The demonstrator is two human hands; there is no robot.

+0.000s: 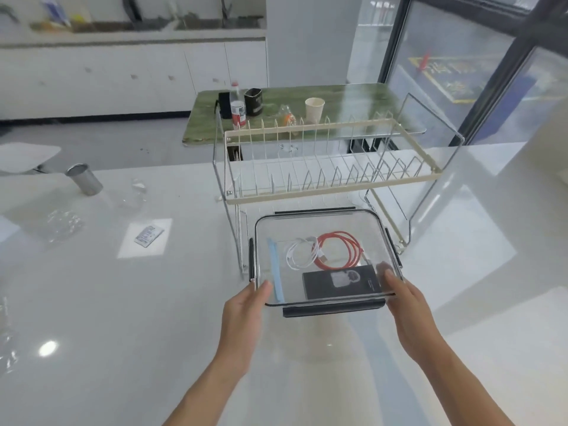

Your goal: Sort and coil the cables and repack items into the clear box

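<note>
Clear box with lid on, held at its near corners above the white counter, just under the dish rack. Left hand grips the 7 o'clock corner; right hand grips the 5 o'clock corner. Inside: red cable coiled at 1 o'clock, white cable coiled beside it at centre, black case at 5 o'clock, blue strip at 9 o'clock.
</note>
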